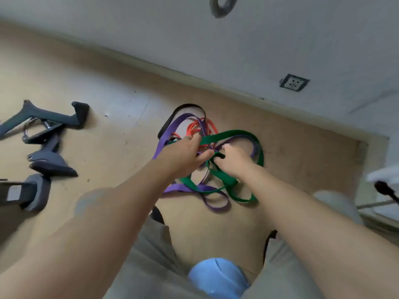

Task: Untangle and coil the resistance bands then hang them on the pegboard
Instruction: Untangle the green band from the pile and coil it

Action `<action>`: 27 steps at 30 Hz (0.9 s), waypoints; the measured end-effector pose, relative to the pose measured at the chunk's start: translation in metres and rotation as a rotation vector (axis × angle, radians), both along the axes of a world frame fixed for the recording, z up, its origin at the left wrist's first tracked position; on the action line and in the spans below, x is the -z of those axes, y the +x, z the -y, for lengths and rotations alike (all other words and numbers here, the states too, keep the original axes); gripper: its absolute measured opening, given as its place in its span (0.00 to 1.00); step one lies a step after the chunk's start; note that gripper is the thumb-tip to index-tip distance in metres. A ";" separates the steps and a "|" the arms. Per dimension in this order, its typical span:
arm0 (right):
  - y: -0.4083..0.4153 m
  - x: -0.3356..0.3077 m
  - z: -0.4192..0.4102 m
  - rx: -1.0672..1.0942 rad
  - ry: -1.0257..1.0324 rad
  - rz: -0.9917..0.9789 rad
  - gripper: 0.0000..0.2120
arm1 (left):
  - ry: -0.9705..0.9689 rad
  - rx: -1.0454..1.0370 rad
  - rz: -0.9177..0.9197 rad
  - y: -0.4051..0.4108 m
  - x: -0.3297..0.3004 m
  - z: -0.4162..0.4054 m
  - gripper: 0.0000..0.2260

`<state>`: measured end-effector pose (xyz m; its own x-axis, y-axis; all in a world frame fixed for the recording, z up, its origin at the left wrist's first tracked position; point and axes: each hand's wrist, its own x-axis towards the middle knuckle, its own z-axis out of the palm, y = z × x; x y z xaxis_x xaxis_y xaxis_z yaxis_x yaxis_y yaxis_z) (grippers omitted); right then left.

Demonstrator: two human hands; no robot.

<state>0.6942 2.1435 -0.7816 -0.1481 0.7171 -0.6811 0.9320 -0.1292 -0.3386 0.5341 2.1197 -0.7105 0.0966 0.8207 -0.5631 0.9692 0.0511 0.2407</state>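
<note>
While the tangled green, purple, red and black flat rubber resistance bands [216,160] lay on the floor, the left hand [185,154] and right hand [232,161] each pinched green strands; one loop should be drawn free slowly.

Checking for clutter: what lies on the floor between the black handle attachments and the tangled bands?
In the head view, only bare tan floor separates the black handle attachments from the tangled coloured resistance bands.
</note>
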 end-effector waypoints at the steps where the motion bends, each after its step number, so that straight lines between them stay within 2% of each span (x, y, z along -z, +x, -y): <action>1: -0.003 0.034 0.001 -0.037 -0.034 0.004 0.22 | -0.008 0.013 0.004 -0.002 0.031 -0.002 0.23; 4: -0.012 0.114 0.013 -0.210 -0.122 0.058 0.20 | -0.045 0.067 -0.026 -0.006 0.102 -0.003 0.23; 7: -0.019 0.166 0.028 -0.374 -0.162 0.139 0.20 | -0.127 0.131 -0.083 -0.007 0.145 0.002 0.23; 11: -0.017 0.188 0.052 -0.410 -0.275 0.238 0.24 | -0.144 0.186 -0.059 0.005 0.151 0.014 0.24; 13: -0.015 0.180 0.058 -0.371 -0.221 0.243 0.22 | -0.107 0.232 -0.042 0.010 0.144 0.021 0.25; 15: -0.015 0.166 0.051 -0.225 -0.113 0.139 0.18 | -0.066 0.234 -0.053 0.011 0.138 0.019 0.27; 18: -0.018 0.129 0.032 0.250 -0.038 -0.177 0.11 | 0.045 0.178 -0.020 0.011 0.130 0.011 0.30; 22: -0.009 0.059 0.010 0.752 0.032 -0.561 0.12 | 0.087 0.090 0.161 0.012 0.109 0.012 0.41; 25: 0.000 0.002 0.004 0.839 0.058 -0.801 0.15 | 0.164 -0.042 0.388 0.014 0.088 0.015 0.48; 27: 0.000 -0.035 0.008 0.810 0.069 -0.898 0.16 | 0.145 -0.171 0.623 0.018 0.069 0.020 0.46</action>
